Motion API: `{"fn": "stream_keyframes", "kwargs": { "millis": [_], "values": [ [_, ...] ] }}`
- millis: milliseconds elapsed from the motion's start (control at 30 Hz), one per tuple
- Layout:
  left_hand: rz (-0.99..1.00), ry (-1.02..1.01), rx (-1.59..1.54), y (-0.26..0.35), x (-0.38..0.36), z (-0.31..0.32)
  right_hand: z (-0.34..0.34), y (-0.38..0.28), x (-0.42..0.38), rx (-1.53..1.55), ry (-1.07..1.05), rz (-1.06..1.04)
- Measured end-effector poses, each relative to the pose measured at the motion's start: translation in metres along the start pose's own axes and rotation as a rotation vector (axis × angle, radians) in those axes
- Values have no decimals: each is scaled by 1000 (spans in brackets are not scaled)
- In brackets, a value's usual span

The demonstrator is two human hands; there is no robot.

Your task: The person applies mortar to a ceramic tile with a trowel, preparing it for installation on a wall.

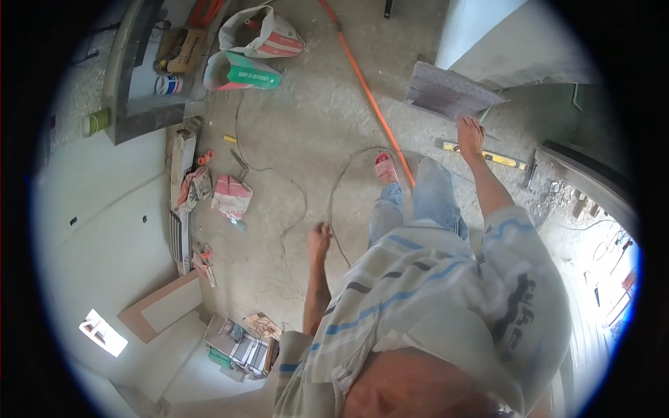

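My right hand point(470, 137) reaches forward, its fingers closed over the near corner of a grey-brown rectangular panel point(446, 90), which looks like a tile or stone slab. The panel is tilted, close to a white wall. Below that hand, a yellow spirit level point(486, 155) lies on the floor. My left hand point(319, 239) hangs at my left side with curled fingers, and nothing shows in it. A thin dark cable point(333, 198) loops over the floor beside it.
An orange hose point(366, 89) runs past my sandalled foot point(384, 167). Open sacks point(268, 35) stand at the upper left, by a shelf unit point(143, 120). A pink-and-white bag point(232, 197) lies on the left floor. Rubble point(547, 191) is at the right, and a brown-edged board point(160, 306) leans lower left.
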State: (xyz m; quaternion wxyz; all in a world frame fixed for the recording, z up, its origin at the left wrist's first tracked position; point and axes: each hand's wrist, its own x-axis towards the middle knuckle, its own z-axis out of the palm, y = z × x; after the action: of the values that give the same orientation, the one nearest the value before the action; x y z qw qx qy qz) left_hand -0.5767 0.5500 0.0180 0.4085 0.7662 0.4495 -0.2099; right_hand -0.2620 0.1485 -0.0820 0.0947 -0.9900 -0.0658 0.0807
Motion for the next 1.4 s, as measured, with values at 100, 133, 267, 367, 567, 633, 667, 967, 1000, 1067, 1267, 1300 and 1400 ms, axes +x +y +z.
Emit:
{"fn": "stream_keyframes", "kwargs": {
  "millis": [100, 133, 267, 367, 567, 633, 667, 967, 1000, 1067, 1267, 1300, 1400],
  "values": [
    [350, -30, 186, 77, 50, 3, 14, 3, -22, 84, 18, -53],
    [405, -121, 255, 112, 65, 17, 18, 3, -28, 65, 3, -48],
    [591, -212, 145, 209, 106, 118, 18, -6, -51, 163, -37, -69],
    [500, -127, 144, 240, 118, 191, 20, -14, -82, 225, -133, -64],
    [236, -44, 332, 216, 127, 230, 22, -21, -94, 278, -226, -64],
    [462, 95, 572, 200, 132, 237, 25, -22, -100, 296, -289, -86],
    [459, 89, 570, 194, 132, 240, 25, -23, -104, 291, -294, -84],
    [379, -160, 83, 216, 123, 247, 47, -41, -124, 284, -478, -107],
    [371, -163, 57, 220, 118, 248, 47, -41, -125, 282, -504, -98],
    [364, -180, 26, 229, 108, 251, 47, -40, -131, 269, -533, -79],
    [451, -287, -98, 247, 82, 274, 65, -45, -151, 240, -555, 97],
    [408, -300, -96, 250, 75, 279, 68, -39, -155, 403, -499, 194],
    [415, -356, -78, 261, 57, 285, 58, -16, -157, 600, -353, 429]
  ]
}}
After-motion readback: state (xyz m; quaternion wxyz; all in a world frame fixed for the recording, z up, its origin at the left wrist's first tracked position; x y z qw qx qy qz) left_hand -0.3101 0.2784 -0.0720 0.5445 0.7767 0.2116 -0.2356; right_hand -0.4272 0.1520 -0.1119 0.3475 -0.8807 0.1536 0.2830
